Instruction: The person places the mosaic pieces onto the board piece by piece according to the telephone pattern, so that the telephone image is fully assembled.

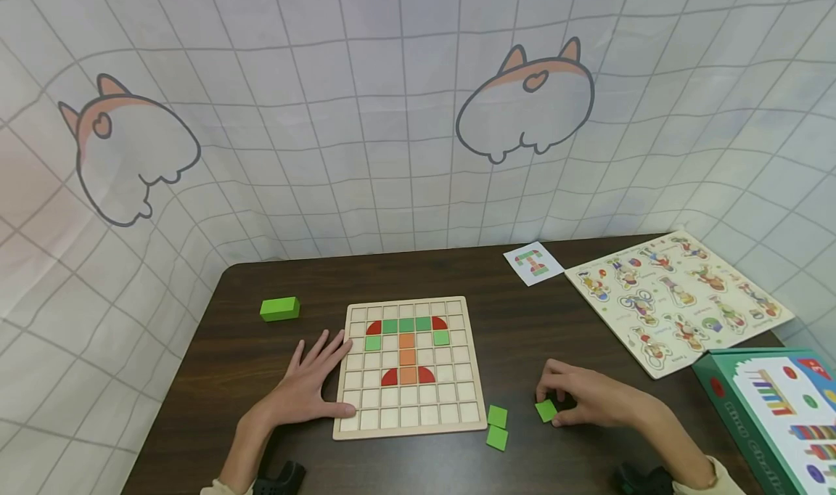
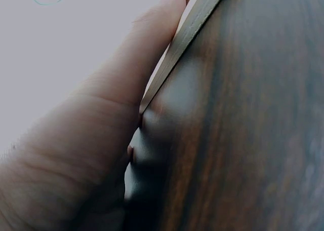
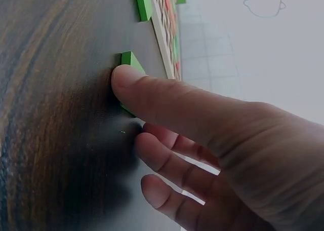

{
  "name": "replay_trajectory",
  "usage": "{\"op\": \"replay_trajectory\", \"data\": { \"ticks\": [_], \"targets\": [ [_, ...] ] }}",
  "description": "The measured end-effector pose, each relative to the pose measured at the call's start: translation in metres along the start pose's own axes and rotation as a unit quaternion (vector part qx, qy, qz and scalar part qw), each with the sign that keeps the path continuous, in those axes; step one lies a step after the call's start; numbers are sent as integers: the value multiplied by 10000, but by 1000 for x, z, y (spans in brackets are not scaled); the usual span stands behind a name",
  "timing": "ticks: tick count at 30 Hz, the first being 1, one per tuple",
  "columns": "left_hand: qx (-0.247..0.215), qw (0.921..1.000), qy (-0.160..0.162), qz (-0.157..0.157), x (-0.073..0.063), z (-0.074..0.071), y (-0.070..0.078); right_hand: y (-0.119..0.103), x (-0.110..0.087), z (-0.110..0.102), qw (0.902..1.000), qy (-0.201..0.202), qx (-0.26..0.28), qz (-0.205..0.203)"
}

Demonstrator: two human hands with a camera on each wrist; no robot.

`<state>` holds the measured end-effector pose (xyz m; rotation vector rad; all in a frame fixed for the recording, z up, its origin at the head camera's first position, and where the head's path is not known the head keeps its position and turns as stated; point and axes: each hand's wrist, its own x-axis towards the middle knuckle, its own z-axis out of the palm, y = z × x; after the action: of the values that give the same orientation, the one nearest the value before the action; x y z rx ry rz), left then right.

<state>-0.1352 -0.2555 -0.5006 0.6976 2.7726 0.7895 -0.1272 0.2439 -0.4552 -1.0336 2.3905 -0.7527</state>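
Note:
My left hand (image 1: pixel 305 386) lies with fingers spread at the left edge of a wooden grid board (image 1: pixel 451 413). Its thumb and fingertips touch the rim, and the left wrist view shows the thumb against the board's side. Set in the board are green squares (image 1: pixel 407 325), orange squares (image 1: pixel 408 357) and red quarter-round pieces (image 1: pixel 390 377). To the right of the board, my right hand (image 1: pixel 591 397) pinches a green square tile (image 1: pixel 546 410) at the table between thumb and index finger. Seen from the right wrist, the thumb (image 3: pixel 131 79) covers part of that tile.
Two green tiles (image 1: pixel 497 427) lie beside the board's lower right corner. A green block (image 1: pixel 279 308) sits at the back left. At the back right are a pattern card (image 1: pixel 533 263), a board with animal pictures (image 1: pixel 679 299) and a green toy box (image 1: pixel 738 408). A curtain hangs behind.

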Motion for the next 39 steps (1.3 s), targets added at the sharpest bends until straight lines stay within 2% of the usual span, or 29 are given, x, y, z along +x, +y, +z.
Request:
{"op": "replay_trajectory", "data": {
  "ticks": [7, 10, 12, 16, 21, 23, 25, 29, 32, 35, 39],
  "targets": [
    [76, 10000, -2, -42, -1, 0, -1, -2, 6, -1, 9993, 228, -147, -251],
    [85, 9999, 9, -68, -2, -1, -1, -9, 15, 0, 9972, 507, -217, -495],
    [97, 9999, 11, -73, -2, -1, -2, -17, 27, 3, 9926, 831, -396, -789],
    [152, 9999, 30, -66, -2, -2, -4, -44, 62, 16, 9763, 1341, -938, -1419],
    [227, 9997, 69, -27, 0, -3, -3, -87, 114, 34, 9434, 1583, -1979, -2140],
    [216, 9997, 69, -4, 1, -3, -2, -101, 133, 41, 9315, 1641, -2284, -2307],
    [207, 9998, 61, 14, 1, -2, 0, -111, 148, 46, 9262, 1625, -2499, -2307],
    [195, 9998, 20, -29, 1, -1, 2, -122, 167, 54, 9286, 1320, -2838, -1991],
    [228, 9997, 23, -67, 0, -1, 3, -125, 173, 58, 9230, 1167, -3170, -1846],
    [244, 9997, 31, -83, 0, -1, 3, -126, 175, 61, 9183, 1188, -3307, -1823],
    [241, 9997, 0, -101, -1, -1, 3, -126, 177, 65, 9212, 1181, -3241, -1801]
  ]
}}
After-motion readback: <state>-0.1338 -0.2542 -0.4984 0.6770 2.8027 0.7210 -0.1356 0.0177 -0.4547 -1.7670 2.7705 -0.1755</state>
